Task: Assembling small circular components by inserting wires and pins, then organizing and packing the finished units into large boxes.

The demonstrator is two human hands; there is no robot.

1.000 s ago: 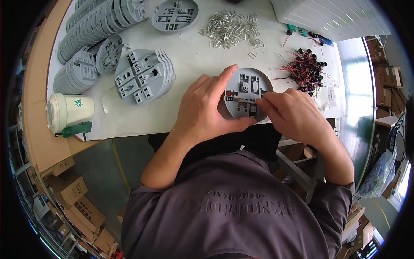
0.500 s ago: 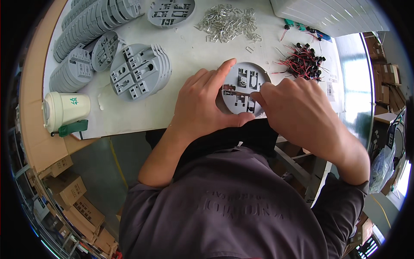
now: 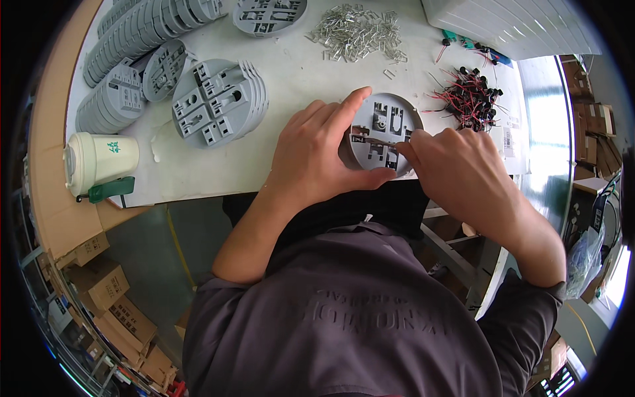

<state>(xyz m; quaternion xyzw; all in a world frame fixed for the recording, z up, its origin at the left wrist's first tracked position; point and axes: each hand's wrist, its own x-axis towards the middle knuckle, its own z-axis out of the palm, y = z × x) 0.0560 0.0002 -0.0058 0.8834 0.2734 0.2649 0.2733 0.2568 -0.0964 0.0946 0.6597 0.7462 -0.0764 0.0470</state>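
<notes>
A round grey plastic base (image 3: 405, 119), with slots and raised blocks, lies near the table's front edge. My left hand (image 3: 311, 149) curves round its left side, thumb along the near rim and index finger at the far left. My right hand (image 3: 460, 172) is closed above the base's right side. From its fingertips a thin, dark rod-like tool (image 3: 380, 141) reaches left across the base's middle channel. Its far end meets a brownish metal piece (image 3: 359, 134) at the left of the channel. Most of the tool is hidden in my right hand.
Stacked grey bases (image 3: 221, 106) stand to the left, with another single base (image 3: 270, 16) at the back. Small U-shaped metal clips (image 3: 357, 33) lie piled at the back. Black parts with red wires (image 3: 468, 96) are heaped right. A cream cup (image 3: 106, 162) stands front left.
The whole view has shifted slightly, so the tabletop sits a little higher and further right. Both hands keep their places at the base, and the thin tool still lies across its channel.
</notes>
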